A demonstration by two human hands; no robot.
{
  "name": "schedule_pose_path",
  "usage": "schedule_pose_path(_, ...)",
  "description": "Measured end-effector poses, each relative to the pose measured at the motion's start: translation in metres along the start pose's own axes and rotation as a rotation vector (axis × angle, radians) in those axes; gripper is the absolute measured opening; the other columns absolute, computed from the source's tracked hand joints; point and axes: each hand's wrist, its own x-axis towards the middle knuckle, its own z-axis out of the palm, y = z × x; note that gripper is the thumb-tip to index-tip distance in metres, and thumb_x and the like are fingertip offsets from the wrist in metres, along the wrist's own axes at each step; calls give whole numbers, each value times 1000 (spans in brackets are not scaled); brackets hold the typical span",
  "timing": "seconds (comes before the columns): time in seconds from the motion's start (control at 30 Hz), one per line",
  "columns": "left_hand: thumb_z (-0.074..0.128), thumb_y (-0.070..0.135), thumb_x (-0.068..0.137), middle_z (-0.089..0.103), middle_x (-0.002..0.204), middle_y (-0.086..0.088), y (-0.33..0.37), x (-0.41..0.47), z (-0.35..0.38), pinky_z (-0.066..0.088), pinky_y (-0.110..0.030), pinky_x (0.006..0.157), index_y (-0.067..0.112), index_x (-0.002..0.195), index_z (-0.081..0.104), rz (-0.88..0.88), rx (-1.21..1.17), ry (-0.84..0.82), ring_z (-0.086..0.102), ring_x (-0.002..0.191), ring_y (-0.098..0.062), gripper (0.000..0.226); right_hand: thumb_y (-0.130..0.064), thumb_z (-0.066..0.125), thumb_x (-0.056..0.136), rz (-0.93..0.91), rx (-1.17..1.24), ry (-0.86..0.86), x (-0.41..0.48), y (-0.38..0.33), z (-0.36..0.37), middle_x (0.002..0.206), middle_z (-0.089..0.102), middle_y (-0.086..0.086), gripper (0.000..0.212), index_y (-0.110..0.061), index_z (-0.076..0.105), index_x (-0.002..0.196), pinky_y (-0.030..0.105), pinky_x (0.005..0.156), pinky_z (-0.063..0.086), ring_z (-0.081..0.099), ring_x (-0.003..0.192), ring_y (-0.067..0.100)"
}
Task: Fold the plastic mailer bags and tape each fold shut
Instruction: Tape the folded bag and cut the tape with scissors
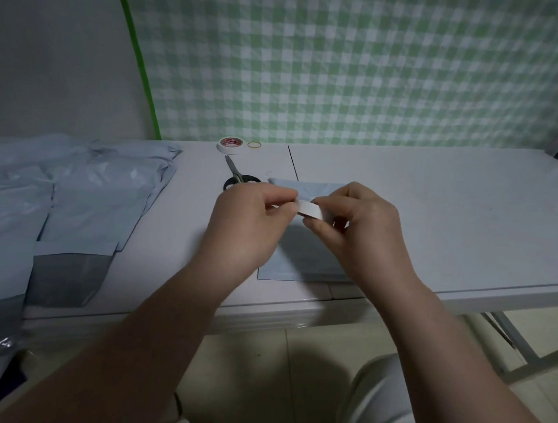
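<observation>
Pale blue plastic mailer bags [84,184] lie in a loose, overlapping pile on the left part of the white folding table [453,207]. One of them at the near edge shows a dark grey inner flap [68,279] turned outward. Further right, at the far edge of the table, a white roll of tape with red print [231,144] lies flat, and a thin yellow rubber band [254,144] lies just beside it on the right. A pair of scissors with black handles [237,175] lies nearer than the roll, blades pointing far. Its handles are partly hidden behind the left hand [247,222].

That hand is raised above the table, its thumb and forefinger pinching the left end of a short strip of white tape [310,209], the other fingers curled in. The right hand [365,230] pinches the strip's right end between thumb and fingertips. Under both hands a single folded pale blue mailer bag [304,256] lies flat near the table's near edge, its far end folded over. A green and white checked cloth [347,67] hangs behind the table.
</observation>
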Motion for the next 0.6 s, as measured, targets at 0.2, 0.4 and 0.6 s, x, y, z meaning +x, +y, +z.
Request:
schedule_pose_path(0.2,62,13,89,73,87,-5,-2,-4,8,46,-35,79,12,92,76,163,184,164,65,83,-20,14,-19,70,74,-64,-81,113,0,-3,10,75,55,-2,13,-14,75,85,23,54,42,49,56,10)
schedule_pose_path(0.4,64,13,87,74,88,-1,-3,-1,14,50,-35,77,16,93,76,202,241,227,66,81,-20,14,-17,70,74,-82,-108,130,0,-4,9,75,58,2,15,-13,76,87,25,50,44,53,53,16)
schedule_pose_path(0.6,68,11,82,70,80,9,-2,6,12,47,-21,73,20,88,72,180,193,195,57,65,-5,12,-20,67,75,-113,-173,91,1,-3,7,73,55,1,14,-15,75,84,24,46,40,51,52,16)
